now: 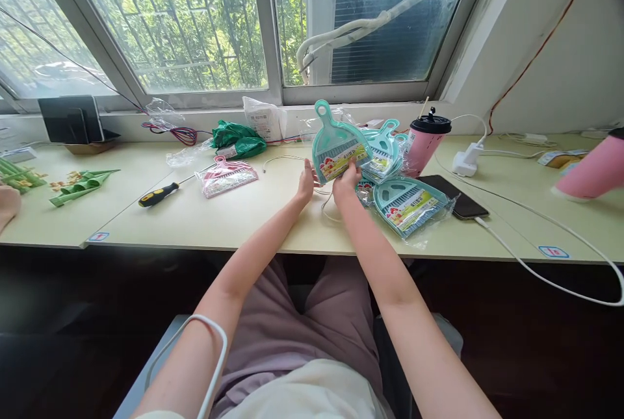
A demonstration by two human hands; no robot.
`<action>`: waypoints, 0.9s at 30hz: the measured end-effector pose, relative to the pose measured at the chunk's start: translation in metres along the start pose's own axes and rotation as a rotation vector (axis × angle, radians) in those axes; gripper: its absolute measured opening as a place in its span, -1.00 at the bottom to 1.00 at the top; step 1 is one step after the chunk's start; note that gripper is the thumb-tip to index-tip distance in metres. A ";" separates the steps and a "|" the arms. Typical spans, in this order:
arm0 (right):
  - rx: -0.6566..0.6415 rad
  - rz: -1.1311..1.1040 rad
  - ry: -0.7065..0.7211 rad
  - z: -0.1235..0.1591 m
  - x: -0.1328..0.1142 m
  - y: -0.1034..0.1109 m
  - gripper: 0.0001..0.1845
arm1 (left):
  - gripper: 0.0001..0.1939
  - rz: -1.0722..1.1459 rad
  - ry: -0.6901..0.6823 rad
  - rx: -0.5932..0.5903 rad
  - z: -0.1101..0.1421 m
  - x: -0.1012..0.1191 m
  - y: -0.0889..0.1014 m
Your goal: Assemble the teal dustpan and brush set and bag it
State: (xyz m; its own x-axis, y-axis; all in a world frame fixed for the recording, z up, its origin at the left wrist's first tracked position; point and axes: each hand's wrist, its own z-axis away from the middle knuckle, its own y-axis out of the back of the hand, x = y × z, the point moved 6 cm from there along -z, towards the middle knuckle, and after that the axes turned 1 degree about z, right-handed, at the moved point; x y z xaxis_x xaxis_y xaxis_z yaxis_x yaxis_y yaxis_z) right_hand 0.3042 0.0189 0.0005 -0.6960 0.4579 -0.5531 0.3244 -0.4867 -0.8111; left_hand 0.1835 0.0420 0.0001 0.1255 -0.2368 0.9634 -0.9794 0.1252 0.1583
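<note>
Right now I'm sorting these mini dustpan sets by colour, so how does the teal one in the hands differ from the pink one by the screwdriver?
The teal dustpan set is held tilted up off the desk, handle uppermost, by the right hand, with the left hand at its edge; the pink dustpan set lies flat on the desk, untouched. The teal set shows a colourful label; none is clear on the pink. Both are small and lie near the screwdriver.

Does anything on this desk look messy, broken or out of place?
Nothing looks broken or spilled. The teal plastic dustpan sets lie in a loose, uneven heap, one more flat by the black phone. A yellow-handled screwdriver lies askew beside the pink dustpan set.
</note>
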 end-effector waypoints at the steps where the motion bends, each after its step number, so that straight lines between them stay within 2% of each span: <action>1: 0.020 0.004 0.007 -0.002 -0.002 0.003 -0.83 | -0.37 -0.112 -0.051 0.015 0.006 0.004 0.003; 4: 0.007 0.037 0.033 -0.004 -0.005 0.004 -0.78 | -0.49 -0.483 -0.190 0.015 0.024 0.018 0.008; 7: -0.013 0.039 0.035 -0.002 -0.004 0.003 -0.74 | -0.56 -0.695 -0.188 -0.038 0.038 0.022 0.007; 11: -0.004 0.033 0.016 -0.004 -0.002 0.003 -0.69 | -0.57 -0.765 -0.174 -0.121 0.049 0.023 0.002; 15: -0.032 0.119 0.046 -0.010 -0.003 0.003 -0.63 | -0.52 -0.761 -0.219 -0.199 0.055 0.025 -0.006; 18: -0.031 0.159 0.065 -0.015 -0.005 0.004 -0.63 | -0.52 -0.729 -0.246 -0.292 0.058 0.025 -0.011; 22: 0.007 0.071 0.048 -0.016 -0.005 0.006 -0.69 | -0.60 -0.612 -0.175 -0.373 0.051 0.020 -0.003; 24: 0.011 0.064 0.045 -0.014 -0.005 0.005 -0.69 | -0.61 -0.434 -0.108 -0.337 0.040 0.016 0.007; 27: -0.015 0.090 0.059 -0.009 -0.003 0.003 -0.70 | -0.46 -0.044 -0.045 -0.189 0.022 0.014 0.020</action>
State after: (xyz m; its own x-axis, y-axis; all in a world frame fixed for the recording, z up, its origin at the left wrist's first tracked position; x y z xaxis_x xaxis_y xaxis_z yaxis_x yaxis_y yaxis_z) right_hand 0.3126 0.0229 -0.0017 -0.6247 0.4559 -0.6340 0.3941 -0.5168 -0.7600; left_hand 0.1621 0.0198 0.0117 0.1559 -0.2884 0.9447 -0.9254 0.2917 0.2418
